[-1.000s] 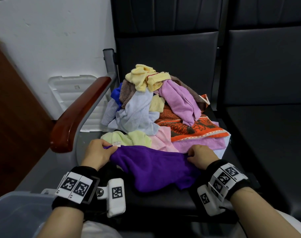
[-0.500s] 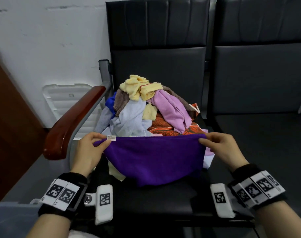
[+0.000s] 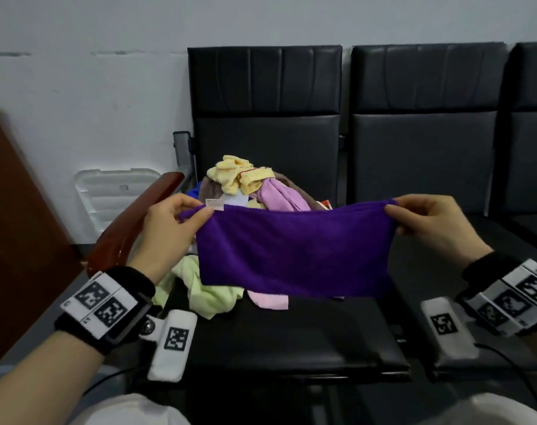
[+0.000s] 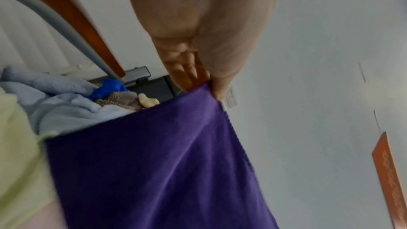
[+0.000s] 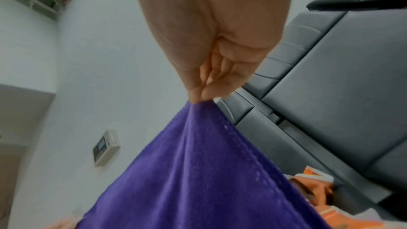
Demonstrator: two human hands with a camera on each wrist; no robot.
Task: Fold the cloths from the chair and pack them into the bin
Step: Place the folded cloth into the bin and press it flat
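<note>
A purple cloth (image 3: 295, 250) hangs stretched in the air above the black chair seat (image 3: 291, 338). My left hand (image 3: 175, 228) pinches its top left corner beside a small white label (image 3: 214, 203). My right hand (image 3: 426, 225) pinches the top right corner. The wrist views show the same pinches: left hand (image 4: 211, 83) on the purple cloth (image 4: 154, 163), right hand (image 5: 200, 93) on the purple cloth (image 5: 198, 171). Behind it a pile of cloths (image 3: 245, 182) lies on the seat, yellow on top, with green (image 3: 206, 289) and pink (image 3: 270, 300) ones in front. The bin is barely visible at the lower left edge.
A brown wooden armrest (image 3: 132, 225) runs along the chair's left side. A white plastic lid (image 3: 108, 194) leans on the wall behind it. A second black chair (image 3: 426, 154) stands to the right. A brown panel (image 3: 19, 234) fills the far left.
Both hands lifted the purple cloth off the seat and pulled its top edge taut between them. The view has tilted upward, showing more chair backs and wall.
</note>
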